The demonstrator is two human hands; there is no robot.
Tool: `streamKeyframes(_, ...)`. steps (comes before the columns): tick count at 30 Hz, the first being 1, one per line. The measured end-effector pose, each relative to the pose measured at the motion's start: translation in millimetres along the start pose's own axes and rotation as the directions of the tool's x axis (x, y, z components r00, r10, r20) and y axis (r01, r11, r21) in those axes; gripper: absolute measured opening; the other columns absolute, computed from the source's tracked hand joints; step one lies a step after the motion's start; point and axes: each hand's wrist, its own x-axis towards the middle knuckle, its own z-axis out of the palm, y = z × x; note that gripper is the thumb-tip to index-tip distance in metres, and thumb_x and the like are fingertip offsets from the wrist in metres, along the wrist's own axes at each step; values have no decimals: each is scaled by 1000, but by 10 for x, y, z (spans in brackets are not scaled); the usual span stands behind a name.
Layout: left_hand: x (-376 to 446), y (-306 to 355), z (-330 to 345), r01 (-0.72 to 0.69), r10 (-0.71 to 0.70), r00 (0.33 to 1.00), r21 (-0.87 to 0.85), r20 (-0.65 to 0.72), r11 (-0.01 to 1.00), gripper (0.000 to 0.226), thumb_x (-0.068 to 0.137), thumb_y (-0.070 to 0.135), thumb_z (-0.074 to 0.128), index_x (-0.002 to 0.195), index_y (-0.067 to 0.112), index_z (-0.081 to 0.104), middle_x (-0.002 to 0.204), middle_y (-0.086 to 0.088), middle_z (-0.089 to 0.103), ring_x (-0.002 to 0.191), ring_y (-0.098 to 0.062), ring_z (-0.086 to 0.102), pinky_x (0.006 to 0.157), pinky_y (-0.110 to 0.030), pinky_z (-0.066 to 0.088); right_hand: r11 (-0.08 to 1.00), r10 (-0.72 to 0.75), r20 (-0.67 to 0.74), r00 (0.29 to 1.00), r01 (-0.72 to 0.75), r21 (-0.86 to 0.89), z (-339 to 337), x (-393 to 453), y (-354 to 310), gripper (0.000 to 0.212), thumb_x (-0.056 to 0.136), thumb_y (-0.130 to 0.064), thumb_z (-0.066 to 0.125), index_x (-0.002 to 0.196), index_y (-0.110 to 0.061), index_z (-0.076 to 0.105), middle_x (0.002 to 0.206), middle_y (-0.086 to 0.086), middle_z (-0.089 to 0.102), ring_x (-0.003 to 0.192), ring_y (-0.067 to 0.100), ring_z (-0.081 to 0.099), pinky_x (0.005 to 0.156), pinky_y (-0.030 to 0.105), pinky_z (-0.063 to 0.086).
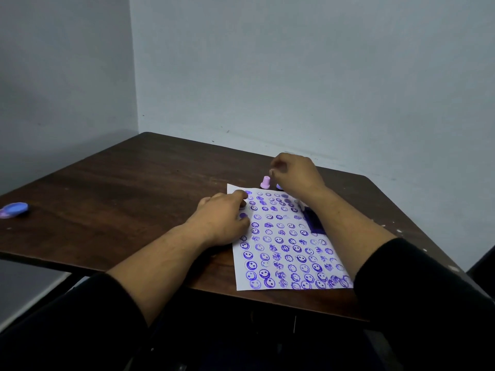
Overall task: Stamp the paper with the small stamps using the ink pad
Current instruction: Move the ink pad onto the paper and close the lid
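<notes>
A white paper (288,266) covered with several rows of purple smiley and flower prints lies on the brown table (128,188). My left hand (222,220) rests on the paper's left edge with bent fingers, pressing it down. A pink stamp (265,182) stands upright just beyond the paper's far edge, and a purple stamp (279,186) stands beside it. My right hand (294,174) hovers right by the pink stamp, thumb and forefinger pinched together at its top with nothing visible between them. The dark purple ink pad (314,222) lies on the paper's right side, partly hidden by my right forearm.
A blue and purple lid (14,210) lies at the table's far left edge. Pale walls meet in a corner behind the table. White specks dot the table's right side (385,226). The table's near edge runs just below the paper.
</notes>
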Motion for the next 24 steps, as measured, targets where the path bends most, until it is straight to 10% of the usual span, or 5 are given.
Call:
streamKeyframes(11, 25, -9, 31, 1, 0, 999, -22, 41, 1000, 67, 89, 55, 53, 149, 36, 30, 145, 17, 55, 135, -12, 48, 115, -52, 27, 933, 346, -210, 914, -312, 177, -588, -668, 1078, 22, 94, -33, 76, 113, -22, 77, 110, -5, 75, 102, 15, 66, 90, 29, 48)
streamKeyframes(24, 32, -2, 29, -12, 9, 998, 47, 61, 999, 52, 91, 65, 47, 140, 45, 46, 138, 15, 61, 128, -12, 54, 116, -48, 23, 882, 472, -28, 881, -471, 27, -506, -770, 1268, 16, 95, -19, 67, 93, -23, 82, 109, 5, 81, 108, 28, 72, 89, 33, 54)
